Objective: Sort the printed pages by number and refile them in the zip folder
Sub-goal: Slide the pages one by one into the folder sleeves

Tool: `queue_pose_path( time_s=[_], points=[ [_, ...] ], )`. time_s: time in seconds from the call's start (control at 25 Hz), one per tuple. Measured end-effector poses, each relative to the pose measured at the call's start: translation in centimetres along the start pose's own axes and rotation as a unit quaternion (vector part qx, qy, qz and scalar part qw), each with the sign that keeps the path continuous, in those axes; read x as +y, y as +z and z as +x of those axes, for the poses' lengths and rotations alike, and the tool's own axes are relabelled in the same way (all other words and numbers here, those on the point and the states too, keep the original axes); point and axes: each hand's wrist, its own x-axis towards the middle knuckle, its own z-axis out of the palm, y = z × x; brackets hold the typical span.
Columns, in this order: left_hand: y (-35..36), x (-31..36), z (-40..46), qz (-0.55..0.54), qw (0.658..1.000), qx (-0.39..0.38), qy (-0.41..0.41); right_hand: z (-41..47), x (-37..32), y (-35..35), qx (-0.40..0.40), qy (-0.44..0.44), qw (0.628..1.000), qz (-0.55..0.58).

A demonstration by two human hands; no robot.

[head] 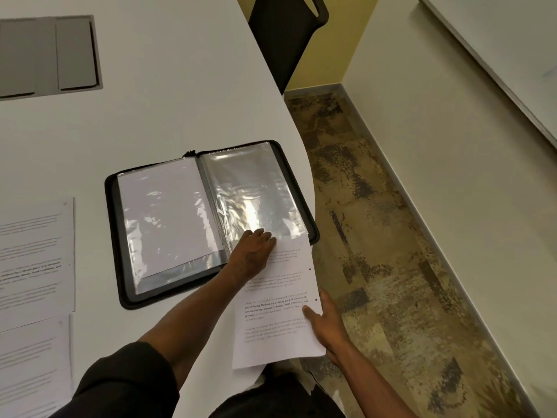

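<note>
1. The left hand point(254, 251) rests on the near edge of the right clear sleeve point(256, 188) of the open zip folder point(126, 294), fingers bent, touching the printed page point(277, 312).
2. The right hand point(327, 319) pinches this page at its right edge.
3. Far to the left of the left hand lie two more pages point(33, 260).

White table point(168, 110) carries open zip folder point(211, 221) and, seemingly, two printed pages point(36, 260).

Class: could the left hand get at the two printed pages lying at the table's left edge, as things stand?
Probably yes, once freed: the left hand is at the sleeve opening, and only bare table lies between it and the pages.
</note>
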Motion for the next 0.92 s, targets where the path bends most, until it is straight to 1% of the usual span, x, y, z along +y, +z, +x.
queue_pose_path(
  time_s=[0.16,0.44,0.56,0.68,0.8,0.92],
  points=[
    [-0.2,0.4,1.1,0.022,0.999,-0.041,0.008,0.2,0.8,0.3,-0.006,-0.007,1.0,-0.005],
    [0.4,0.4,1.6,0.033,0.998,-0.05,0.004,1.4,0.5,-0.7,-0.014,0.028,0.998,0.054],
    [1.0,0.2,1.3,0.026,0.999,-0.035,0.004,2.5,0.2,-1.1,-0.018,0.045,0.996,0.076],
    [0.7,0.3,0.9,-0.014,1.0,-0.012,0.004,3.4,-1.1,-1.4,-0.012,0.033,0.996,0.086],
    [0.4,1.1,-0.8,-0.102,0.993,0.042,-0.043,4.5,-2.5,-1.5,0.012,0.031,0.995,0.095],
    [0.5,2.9,-4.8,-0.184,0.968,0.092,-0.14,5.1,-3.3,-1.5,0.032,0.06,0.992,0.11]
  ],
)
